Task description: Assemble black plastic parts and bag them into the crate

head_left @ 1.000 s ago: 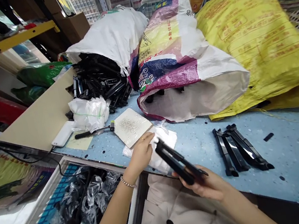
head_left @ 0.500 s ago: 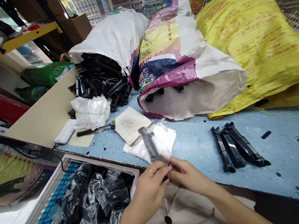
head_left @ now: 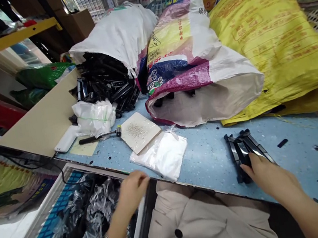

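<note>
My right hand is at the small group of glossy black plastic strips on the blue table, its thumb and fingers closed round one of them. My left hand is above the table's front edge, beside the crate; motion smears its fingers and I see nothing held in it. Black parts in clear plastic bags fill that crate. Between my hands lies a stack of clear plastic bags, partly under a square white board.
A small hammer lies near a white power bank-like box with a cable. Behind stand a white sack spilling black parts, a printed sack and a yellow sack. A bundle of bags sits left.
Both hands were together at the front edge with a black part in a clear bag. Now they are apart: the left by the crate without it, the right at the black strips.
</note>
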Available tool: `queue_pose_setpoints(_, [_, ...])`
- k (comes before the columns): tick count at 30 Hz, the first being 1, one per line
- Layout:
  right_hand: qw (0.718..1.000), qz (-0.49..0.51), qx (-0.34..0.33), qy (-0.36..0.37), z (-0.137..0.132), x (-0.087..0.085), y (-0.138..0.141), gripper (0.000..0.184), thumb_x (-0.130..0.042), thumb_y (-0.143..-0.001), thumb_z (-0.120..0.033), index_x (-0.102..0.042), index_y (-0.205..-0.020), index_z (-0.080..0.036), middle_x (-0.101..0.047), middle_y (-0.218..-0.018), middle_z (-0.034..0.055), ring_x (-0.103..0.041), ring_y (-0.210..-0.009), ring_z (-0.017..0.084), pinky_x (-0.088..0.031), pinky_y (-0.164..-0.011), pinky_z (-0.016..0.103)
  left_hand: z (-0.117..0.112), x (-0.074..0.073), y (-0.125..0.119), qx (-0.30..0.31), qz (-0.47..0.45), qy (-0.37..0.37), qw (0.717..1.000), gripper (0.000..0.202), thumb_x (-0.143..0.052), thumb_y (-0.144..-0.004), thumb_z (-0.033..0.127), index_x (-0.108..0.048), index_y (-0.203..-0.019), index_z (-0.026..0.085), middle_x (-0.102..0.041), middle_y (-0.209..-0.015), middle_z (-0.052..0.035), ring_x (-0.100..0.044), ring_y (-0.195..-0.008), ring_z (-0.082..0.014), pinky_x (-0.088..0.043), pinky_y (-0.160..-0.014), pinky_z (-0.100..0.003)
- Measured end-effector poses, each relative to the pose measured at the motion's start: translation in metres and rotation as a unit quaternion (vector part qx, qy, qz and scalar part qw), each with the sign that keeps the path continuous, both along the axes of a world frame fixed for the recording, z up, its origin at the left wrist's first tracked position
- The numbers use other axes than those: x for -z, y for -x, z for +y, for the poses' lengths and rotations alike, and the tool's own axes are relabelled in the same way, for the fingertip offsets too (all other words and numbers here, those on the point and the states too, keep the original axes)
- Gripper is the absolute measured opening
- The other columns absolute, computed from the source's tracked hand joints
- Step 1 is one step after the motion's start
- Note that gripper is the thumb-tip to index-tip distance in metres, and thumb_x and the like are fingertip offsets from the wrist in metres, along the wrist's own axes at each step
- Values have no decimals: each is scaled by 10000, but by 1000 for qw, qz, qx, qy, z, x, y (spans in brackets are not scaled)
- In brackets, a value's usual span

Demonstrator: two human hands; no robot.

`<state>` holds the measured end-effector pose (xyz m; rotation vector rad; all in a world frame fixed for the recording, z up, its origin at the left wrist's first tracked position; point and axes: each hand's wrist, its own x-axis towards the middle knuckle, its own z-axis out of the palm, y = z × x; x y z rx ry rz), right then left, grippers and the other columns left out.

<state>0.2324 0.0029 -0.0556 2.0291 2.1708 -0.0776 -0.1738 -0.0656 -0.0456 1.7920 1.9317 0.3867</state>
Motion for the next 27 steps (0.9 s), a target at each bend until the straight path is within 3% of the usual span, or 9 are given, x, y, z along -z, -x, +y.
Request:
queue_pose_setpoints(4, [998,63,16,-2,1,10,2,389,-416,-879,-386,-572,-1117,-121,-683,-926,190,-663,-723,322,-472,-599,406,45,7,-76,59,59,-108,991,161,-621,-807,308,-605,-833,149,-626,-921,-122,-583,-910,-260,-481,-785,-369])
queue_pose_setpoints(7, [967,244,59,29,4,12,-2,466,-469,-841,-457,-565,-1177,-149,-688,-948,155,-659,-795,303,-500,-630,387,66,14,-89,49,8,-72,996,88,-571,-828,194,-611,-760,154,-617,-893,-107,-577,-867,-234,-462,-746,-340])
queue_pose_setpoints(9, [902,415,104,67,4,9,4,535,-523,-799,-541,-560,-1200,-189,-695,-912,102,-652,-767,261,-509,-600,342,76,18,-80,14,-88,-31,996,134,-592,-801,182,-589,-667,169,-603,-798,-49,-569,-769,-182,-440,-702,-293])
queue_pose_setpoints(12, [762,624,143,98,4,1,34,547,-597,-752,-589,-603,-1158,-221,-699,-913,69,-637,-815,233,-512,-651,310,85,18,-63,-29,-164,0,986,203,-685,-707,255,-542,-586,175,-552,-665,17,-529,-654,-138,-400,-617,-246])
queue_pose_setpoints(16, [611,761,157,150,9,-11,90,375,-691,-723,-516,-675,-964,-230,-678,-850,32,-604,-760,192,-500,-686,305,91,15,-52,-27,-235,44,971,238,-601,-752,338,-582,-584,170,-523,-559,38,-484,-557,-115,-361,-534,-223])
queue_pose_setpoints(20, [461,844,162,222,19,-18,136,230,-735,-710,-425,-667,-812,-230,-631,-748,-13,-566,-696,159,-522,-774,391,91,16,-54,-43,-260,53,963,198,-698,-633,309,-572,-581,165,-538,-552,50,-473,-543,-105,-349,-525,-214])
queue_pose_setpoints(23, [395,871,157,248,28,-17,162,197,-755,-693,-386,-652,-756,-231,-622,-730,-31,-558,-690,146,-522,-822,428,91,19,-59,-64,-259,42,963,243,-738,-580,291,-531,-543,169,-505,-525,57,-450,-532,-102,-320,-508,-212])
queue_pose_setpoints(25, [378,878,156,248,34,-14,175,209,-771,-671,-377,-644,-744,-227,-615,-709,-38,-551,-674,139,-525,-818,420,92,19,-60,-58,-268,43,961,151,-697,-622,253,-580,-580,166,-532,-544,47,-475,-542,-109,-337,-514,-214])
queue_pose_setpoints(27, [378,878,165,245,39,-6,183,236,-792,-642,-371,-647,-753,-223,-616,-693,-41,-553,-667,137,-528,-795,395,90,16,-55,-50,-281,47,957,46,-626,-681,207,-639,-677,163,-574,-585,33,-506,-546,-114,-370,-523,-219])
